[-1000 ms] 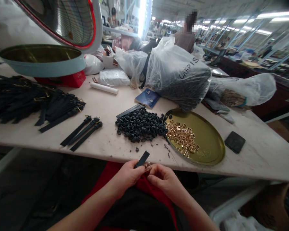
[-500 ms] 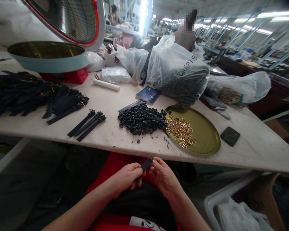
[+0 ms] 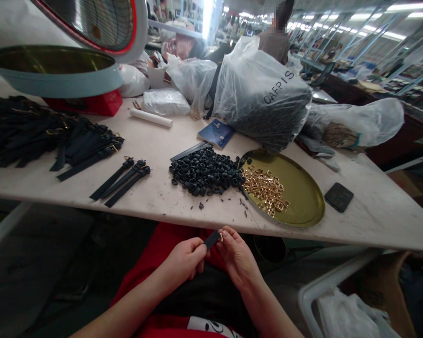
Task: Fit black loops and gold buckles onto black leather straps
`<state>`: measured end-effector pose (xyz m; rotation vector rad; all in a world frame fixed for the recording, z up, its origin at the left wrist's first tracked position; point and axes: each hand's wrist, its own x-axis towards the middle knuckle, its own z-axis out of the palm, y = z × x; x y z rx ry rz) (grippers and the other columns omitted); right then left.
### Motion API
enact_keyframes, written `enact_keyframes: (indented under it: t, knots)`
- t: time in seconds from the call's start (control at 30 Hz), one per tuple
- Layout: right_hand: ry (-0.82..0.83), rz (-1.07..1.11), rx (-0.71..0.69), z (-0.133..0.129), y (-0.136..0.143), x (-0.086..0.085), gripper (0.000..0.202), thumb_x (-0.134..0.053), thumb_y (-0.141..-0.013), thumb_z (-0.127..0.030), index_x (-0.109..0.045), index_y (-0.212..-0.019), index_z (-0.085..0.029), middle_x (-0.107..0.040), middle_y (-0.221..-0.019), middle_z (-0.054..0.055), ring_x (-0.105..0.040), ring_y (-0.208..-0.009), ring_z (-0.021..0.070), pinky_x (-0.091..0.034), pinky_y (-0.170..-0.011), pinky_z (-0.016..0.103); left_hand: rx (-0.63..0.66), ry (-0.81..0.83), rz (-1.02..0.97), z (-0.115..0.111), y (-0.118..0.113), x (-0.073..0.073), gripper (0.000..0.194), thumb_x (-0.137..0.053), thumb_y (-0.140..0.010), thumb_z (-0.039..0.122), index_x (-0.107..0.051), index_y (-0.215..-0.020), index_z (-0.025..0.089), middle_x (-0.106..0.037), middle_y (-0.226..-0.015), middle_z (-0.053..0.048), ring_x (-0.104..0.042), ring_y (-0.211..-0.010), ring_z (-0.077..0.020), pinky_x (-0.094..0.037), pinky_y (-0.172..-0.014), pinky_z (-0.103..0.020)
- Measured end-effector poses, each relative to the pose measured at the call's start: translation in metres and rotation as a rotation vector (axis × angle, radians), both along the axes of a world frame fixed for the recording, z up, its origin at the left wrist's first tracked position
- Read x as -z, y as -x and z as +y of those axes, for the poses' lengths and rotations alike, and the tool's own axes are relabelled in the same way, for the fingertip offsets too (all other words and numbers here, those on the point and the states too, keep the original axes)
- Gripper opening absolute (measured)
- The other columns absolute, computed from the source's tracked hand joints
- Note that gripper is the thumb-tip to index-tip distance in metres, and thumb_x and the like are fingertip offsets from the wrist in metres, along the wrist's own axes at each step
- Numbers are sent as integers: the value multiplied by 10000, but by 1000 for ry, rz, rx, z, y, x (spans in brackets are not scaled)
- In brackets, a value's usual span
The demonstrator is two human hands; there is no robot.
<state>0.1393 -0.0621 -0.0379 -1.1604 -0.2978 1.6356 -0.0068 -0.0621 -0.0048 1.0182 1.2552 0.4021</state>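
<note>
Over my lap, just below the table's front edge, my left hand [image 3: 190, 257] pinches a short black strap [image 3: 212, 239] between thumb and fingers. My right hand [image 3: 238, 253] closes its fingertips on a small gold buckle [image 3: 221, 237] at the strap's upper end. Most of the buckle is hidden by those fingers. On the table ahead lies a heap of black strap loops [image 3: 207, 171]. Beside it, gold buckles [image 3: 266, 188] are piled in a round gold-coloured tray [image 3: 303, 202].
Several buckled black straps [image 3: 121, 180] lie left of the loops, with a larger strap pile [image 3: 24, 131] farther left. Behind are a blue booklet [image 3: 216, 133], a white tube [image 3: 151, 118] and a big plastic bag [image 3: 264, 94]. A dark square pad [image 3: 339, 197] is at right.
More of the gold buckle shows between my right fingertips and the strap's end. Both hands stay nearly in place, while the camera view has shifted slightly.
</note>
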Motion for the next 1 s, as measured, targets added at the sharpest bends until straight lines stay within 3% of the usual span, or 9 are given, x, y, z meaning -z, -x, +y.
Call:
enact_keyframes:
  t: [0.17, 0.33, 0.5, 0.63, 1.0]
  knots:
    - [76, 116, 104, 7, 3, 4, 221, -761, -590, -199, -618, -759, -184, -657, -776, -14, -605, -647, 72, -514, -600, 150, 7, -45, 85, 3, -2, 13, 241, -367, -776, 368, -476, -679, 177, -438, -460, 74, -338, -348, -68, -229, -345, -172]
    - [148, 194, 174, 15, 8, 4, 242, -777, -552, -172, -617, -734, -173, -658, -701, -27, -584, -591, 64, -474, -512, 139, 32, -215, 166, 5, -7, 11, 262, -369, -794, 328, -429, -585, 182, -427, -494, 59, -404, -463, -92, -284, -443, -195]
    - [157, 185, 147, 16, 12, 4, 249, -774, -539, -196, -608, -725, -180, -638, -685, -26, -532, -533, 71, -391, -422, 161, 78, -214, 168, 7, -9, 9, 264, -336, -819, 334, -455, -637, 184, -426, -522, 55, -402, -478, -100, -278, -450, -202]
    - [107, 81, 130, 10, 12, 7, 262, -764, -558, -296, -612, -729, -169, -586, -622, -29, -480, -501, 67, -355, -421, 173, 168, -320, 258, 8, -6, 11, 247, -352, -815, 288, -457, -617, 185, -436, -536, 46, -419, -504, -104, -274, -476, -202]
    - [51, 6, 21, -5, 20, 8, 340, -704, -609, -465, -609, -722, -159, -348, -439, -92, -291, -401, 40, -214, -386, 174, 246, -514, 312, -2, -5, 2, 257, -350, -834, 247, -580, -738, 184, -625, -696, -16, -552, -627, -141, -370, -593, -202]
